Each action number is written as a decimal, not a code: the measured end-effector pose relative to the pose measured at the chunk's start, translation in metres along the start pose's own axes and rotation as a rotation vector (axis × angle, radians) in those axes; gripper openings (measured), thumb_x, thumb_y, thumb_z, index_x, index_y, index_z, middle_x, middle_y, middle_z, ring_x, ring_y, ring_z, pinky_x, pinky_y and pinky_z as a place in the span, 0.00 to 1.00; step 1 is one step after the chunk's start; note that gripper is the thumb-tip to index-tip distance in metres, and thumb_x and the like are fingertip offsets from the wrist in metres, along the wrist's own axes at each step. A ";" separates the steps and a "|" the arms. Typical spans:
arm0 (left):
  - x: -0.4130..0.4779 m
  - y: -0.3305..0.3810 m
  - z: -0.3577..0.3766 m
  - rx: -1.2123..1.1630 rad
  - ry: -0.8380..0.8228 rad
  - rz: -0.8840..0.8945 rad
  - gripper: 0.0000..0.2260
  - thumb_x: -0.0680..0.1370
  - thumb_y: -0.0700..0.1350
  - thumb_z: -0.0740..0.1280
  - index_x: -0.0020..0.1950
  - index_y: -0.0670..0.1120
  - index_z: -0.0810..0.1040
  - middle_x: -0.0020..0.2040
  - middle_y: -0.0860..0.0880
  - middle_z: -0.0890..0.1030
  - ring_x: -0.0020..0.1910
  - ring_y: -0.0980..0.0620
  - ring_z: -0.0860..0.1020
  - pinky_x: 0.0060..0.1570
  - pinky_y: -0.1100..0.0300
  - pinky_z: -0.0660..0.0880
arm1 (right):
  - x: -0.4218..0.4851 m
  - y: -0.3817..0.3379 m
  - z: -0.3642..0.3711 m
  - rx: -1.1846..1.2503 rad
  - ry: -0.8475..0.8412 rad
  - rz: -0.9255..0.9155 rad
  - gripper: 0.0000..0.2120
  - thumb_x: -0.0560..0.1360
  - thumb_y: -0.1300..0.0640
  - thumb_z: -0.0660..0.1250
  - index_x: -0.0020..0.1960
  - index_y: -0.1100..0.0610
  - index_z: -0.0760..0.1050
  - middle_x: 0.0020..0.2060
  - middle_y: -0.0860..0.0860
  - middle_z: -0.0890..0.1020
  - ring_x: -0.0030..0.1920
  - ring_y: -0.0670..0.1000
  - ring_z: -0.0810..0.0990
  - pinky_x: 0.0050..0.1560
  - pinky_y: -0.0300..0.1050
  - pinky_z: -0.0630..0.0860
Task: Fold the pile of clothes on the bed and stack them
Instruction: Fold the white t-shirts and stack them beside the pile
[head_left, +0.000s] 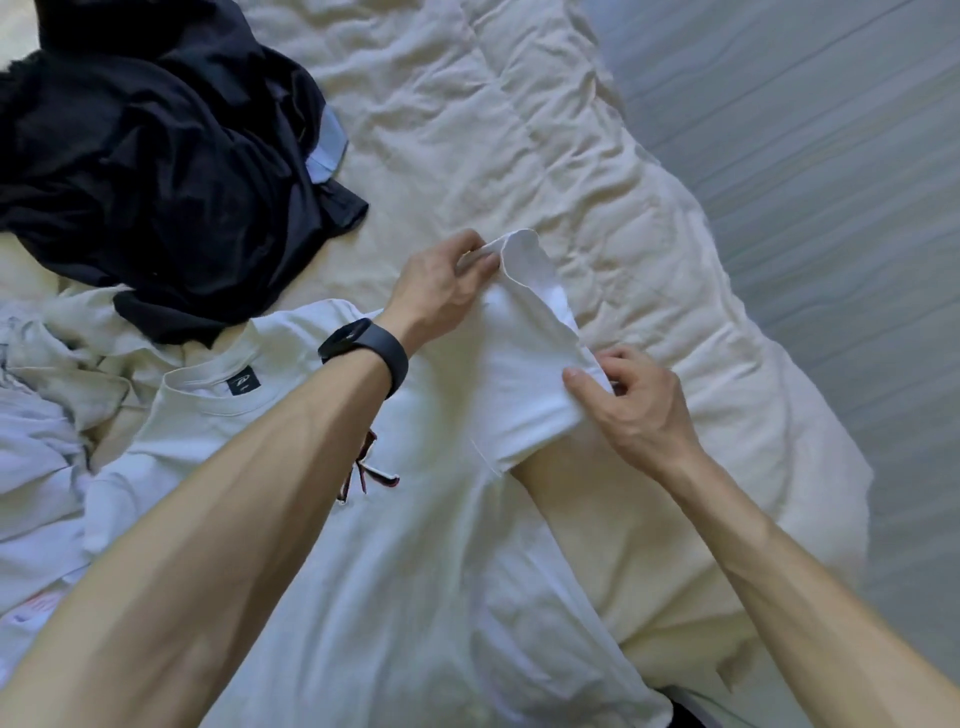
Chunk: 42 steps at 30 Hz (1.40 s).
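White T-shirt (415, 519) flat on bed (519, 130) (front up); left hand (441, 291) and right hand (631, 405) each pinch its sleeve (524, 353) hem.

The forearm (260, 493) behind the left hand (441, 291) hides part of the red-and-black chest logo (371, 467) on the white T-shirt (395, 597); print on its black neck label (243, 383) is unreadably small.

White T-shirt (415, 545) lies flat on bed, sleeve (524, 364) lifted; dark clothes (156, 156) heaped beyond.

Soft matt white cloth T-shirt (426, 545), crumpled cream quilted duvet (571, 156), dark matt garments (156, 156), smooth black wristband (374, 351)
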<state>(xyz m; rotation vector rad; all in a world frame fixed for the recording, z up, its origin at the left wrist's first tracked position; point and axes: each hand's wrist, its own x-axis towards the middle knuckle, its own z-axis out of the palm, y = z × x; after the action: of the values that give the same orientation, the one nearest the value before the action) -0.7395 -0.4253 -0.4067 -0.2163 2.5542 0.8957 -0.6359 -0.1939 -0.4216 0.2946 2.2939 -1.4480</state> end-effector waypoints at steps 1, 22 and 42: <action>-0.002 -0.003 0.000 -0.008 0.023 -0.012 0.08 0.82 0.56 0.64 0.47 0.53 0.73 0.37 0.51 0.75 0.41 0.48 0.73 0.38 0.56 0.64 | -0.002 0.003 -0.003 -0.014 0.002 0.015 0.14 0.73 0.39 0.71 0.38 0.49 0.82 0.44 0.41 0.80 0.42 0.40 0.79 0.39 0.32 0.70; 0.009 0.016 -0.001 -0.149 -0.174 -0.118 0.15 0.75 0.50 0.69 0.61 0.55 0.78 0.50 0.53 0.80 0.48 0.54 0.78 0.42 0.61 0.74 | -0.021 0.012 0.050 0.293 0.301 0.399 0.20 0.74 0.46 0.76 0.56 0.53 0.72 0.44 0.54 0.84 0.41 0.52 0.85 0.44 0.44 0.80; -0.207 -0.137 -0.071 -0.159 0.122 -0.404 0.19 0.69 0.29 0.60 0.38 0.52 0.81 0.49 0.52 0.81 0.47 0.51 0.76 0.43 0.62 0.72 | -0.154 -0.033 0.136 -0.298 -0.141 -0.313 0.09 0.72 0.62 0.71 0.51 0.52 0.80 0.51 0.47 0.77 0.47 0.54 0.80 0.39 0.48 0.77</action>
<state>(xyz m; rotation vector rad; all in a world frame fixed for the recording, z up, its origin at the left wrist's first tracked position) -0.5395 -0.5750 -0.3422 -0.8248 2.4141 0.9450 -0.4803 -0.3244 -0.3776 -0.2566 2.4714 -1.1891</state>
